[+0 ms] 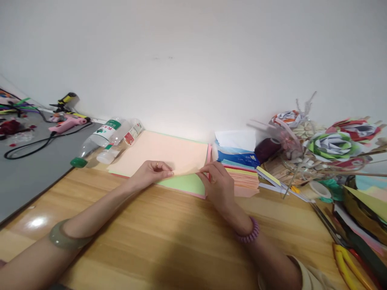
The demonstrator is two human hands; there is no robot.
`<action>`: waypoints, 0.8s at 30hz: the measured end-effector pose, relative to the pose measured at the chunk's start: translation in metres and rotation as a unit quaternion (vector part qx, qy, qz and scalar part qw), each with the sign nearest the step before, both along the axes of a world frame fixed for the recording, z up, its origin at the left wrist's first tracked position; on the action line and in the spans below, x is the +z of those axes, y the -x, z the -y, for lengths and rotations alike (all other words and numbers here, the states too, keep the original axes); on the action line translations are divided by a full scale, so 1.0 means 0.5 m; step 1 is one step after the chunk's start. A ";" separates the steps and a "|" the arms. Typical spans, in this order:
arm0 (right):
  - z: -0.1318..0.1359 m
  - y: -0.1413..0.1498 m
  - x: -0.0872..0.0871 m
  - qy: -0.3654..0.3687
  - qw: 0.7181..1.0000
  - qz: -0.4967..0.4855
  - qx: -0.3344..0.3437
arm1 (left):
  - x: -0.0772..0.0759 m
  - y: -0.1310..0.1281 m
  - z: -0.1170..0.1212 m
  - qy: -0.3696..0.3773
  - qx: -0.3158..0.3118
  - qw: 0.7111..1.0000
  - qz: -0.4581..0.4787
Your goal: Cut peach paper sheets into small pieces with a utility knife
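A pale peach sheet of paper [169, 151] lies on top of a stack of coloured sheets against the wall. Its near right edge is lifted, baring a light green sheet [187, 184] beneath. My left hand [153, 172] pinches the near edge of the peach sheet between thumb and fingers. At the near right corner, my right hand [218, 181] pinches the same sheet, its fingers curled. Red and pink edges of other sheets peek out under the stack.
Plastic bottles [105, 133] lie at the left, beside a pink glue gun [68, 124] on a grey mat [60, 161]. Right of the stack are orange paper strips [242, 180] and a blue packet [237, 157]. Paper flowers [332, 146] and yellow-handled scissors [343, 262] occupy the right.
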State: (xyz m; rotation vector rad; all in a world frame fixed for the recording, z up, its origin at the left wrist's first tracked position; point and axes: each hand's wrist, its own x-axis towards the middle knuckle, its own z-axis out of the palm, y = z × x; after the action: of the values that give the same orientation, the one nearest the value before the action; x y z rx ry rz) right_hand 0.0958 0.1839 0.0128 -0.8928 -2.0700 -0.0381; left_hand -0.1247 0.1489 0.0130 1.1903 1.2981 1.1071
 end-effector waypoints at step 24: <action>0.050 -0.008 0.049 -0.039 0.952 0.295 0.078 | -0.005 0.004 0.016 -0.168 0.142 0.968 -0.124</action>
State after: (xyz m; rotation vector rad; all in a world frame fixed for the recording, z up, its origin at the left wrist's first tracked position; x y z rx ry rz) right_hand 0.0999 0.1591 0.0373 -0.7197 -2.6656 -0.3352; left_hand -0.1268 0.1410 0.0106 1.4592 1.5486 1.4647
